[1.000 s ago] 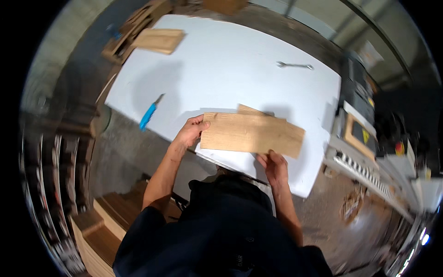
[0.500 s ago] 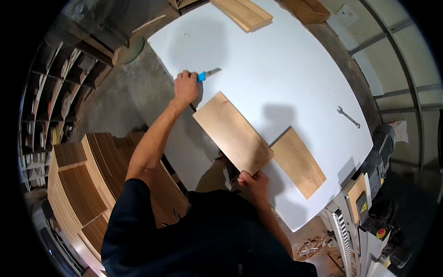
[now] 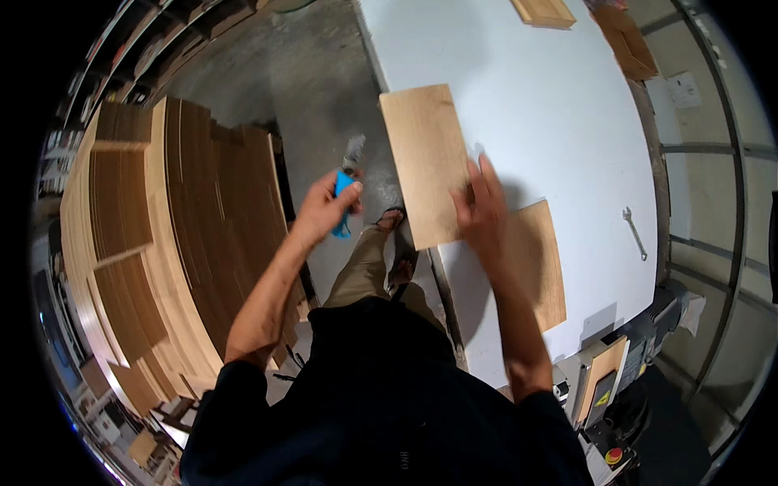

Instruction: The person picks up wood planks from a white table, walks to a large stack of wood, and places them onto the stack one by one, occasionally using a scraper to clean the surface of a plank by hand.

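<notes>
My left hand (image 3: 321, 211) is closed around the blue handle of a utility knife (image 3: 344, 185), held over the floor left of the table. The knife's blade points up the picture and is blurred. A light wooden board (image 3: 423, 154) lies with its left part jutting past the edge of the white table (image 3: 559, 138). At the board's right side is my right hand (image 3: 486, 215), fingers stretched and slightly apart; whether the fingertips touch the board is unclear. Partly covered by that hand and forearm, a second wooden board (image 3: 541, 259) lies flat on the table.
A wrench (image 3: 635, 233) lies near the table's right side, and more wood pieces (image 3: 545, 11) sit at its far end. Tall stacks of wooden panels (image 3: 186, 227) stand to my left. A machine (image 3: 604, 381) with a red button is at lower right.
My left hand has lifted the utility knife off the table and brought it back toward me. My right hand has let go of the board's near corner and moved to its right side. The view has turned.
</notes>
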Demonstrator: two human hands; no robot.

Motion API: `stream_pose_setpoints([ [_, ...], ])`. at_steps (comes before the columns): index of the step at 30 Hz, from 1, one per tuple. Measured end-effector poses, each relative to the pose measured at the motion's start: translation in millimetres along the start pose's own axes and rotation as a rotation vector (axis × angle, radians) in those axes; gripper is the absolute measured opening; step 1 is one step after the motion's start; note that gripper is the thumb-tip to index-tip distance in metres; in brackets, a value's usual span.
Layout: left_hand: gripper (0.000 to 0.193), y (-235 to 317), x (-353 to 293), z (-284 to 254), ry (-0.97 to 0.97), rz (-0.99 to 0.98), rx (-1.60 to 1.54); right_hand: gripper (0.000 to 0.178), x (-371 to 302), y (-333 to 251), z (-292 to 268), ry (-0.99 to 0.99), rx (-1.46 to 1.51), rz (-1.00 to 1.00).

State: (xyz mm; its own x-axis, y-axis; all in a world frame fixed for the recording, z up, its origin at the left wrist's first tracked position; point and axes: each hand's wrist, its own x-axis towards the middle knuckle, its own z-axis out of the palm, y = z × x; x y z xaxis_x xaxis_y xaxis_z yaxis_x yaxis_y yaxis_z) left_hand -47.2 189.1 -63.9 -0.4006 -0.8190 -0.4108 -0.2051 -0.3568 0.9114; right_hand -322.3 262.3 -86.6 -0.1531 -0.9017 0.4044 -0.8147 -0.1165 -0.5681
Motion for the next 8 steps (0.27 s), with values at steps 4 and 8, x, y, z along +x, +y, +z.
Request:
stream_pose_setpoints([
  [4,0.04,-31.2,-74.8,62.0,0.009,-0.232,-0.2,0.059,10.2,6.4,30.0,-0.115,-0.306,-0.153],
  [8,0.039,-63.0,-110.2,104.0,0.129,-0.028,0.364,0.067,1.7,11.6,42.2,-0.067,-0.348,-0.172],
])
